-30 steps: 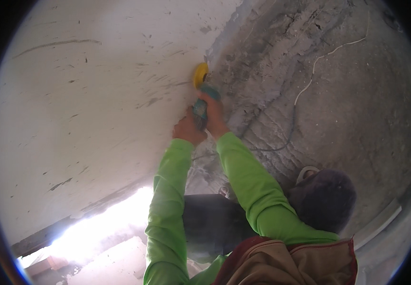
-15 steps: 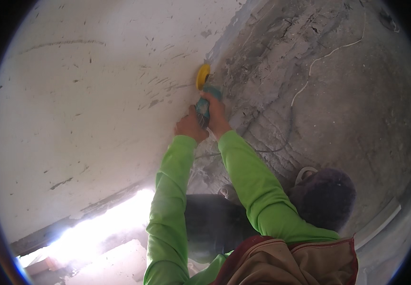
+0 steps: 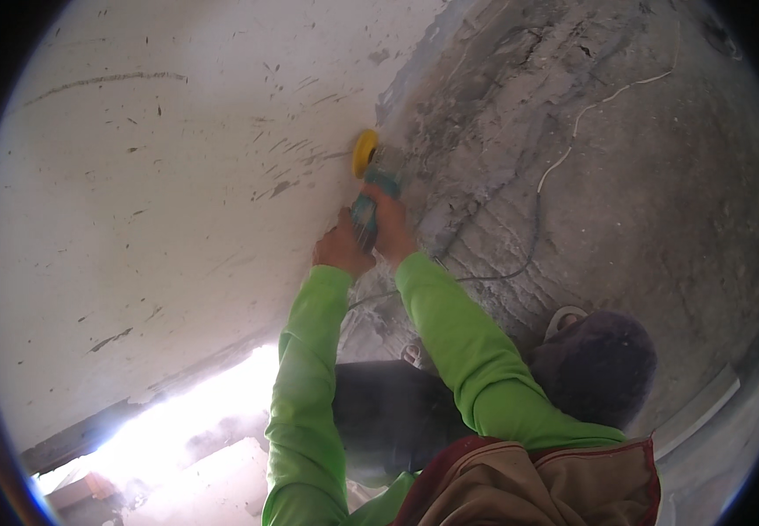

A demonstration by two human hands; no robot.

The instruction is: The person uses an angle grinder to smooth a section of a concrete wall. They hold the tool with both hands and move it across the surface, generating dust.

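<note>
Both my hands grip an angle grinder [image 3: 362, 213] with a teal body and a yellow disc [image 3: 365, 153] at its far end. My left hand [image 3: 341, 248] is wrapped round the rear of the body. Closer to the head, my right hand [image 3: 388, 224] closes on the grinder from the right side. The disc's edge meets the pale wall [image 3: 178, 193] low down, near where it joins the rough grey floor. My fingers hide part of the tool's body, and its head looks blurred.
A cord [image 3: 533, 223], dark near me and white farther off, trails over the dusty concrete floor [image 3: 651, 184]. Bright light comes through an opening [image 3: 195, 412] at the lower left. A pale strip [image 3: 699, 410] lies at the lower right. My knee [image 3: 603, 368] is bent beside my right arm.
The grinder and both hands have moved slightly toward me and to the left along the foot of the wall. Both hands keep their hold.
</note>
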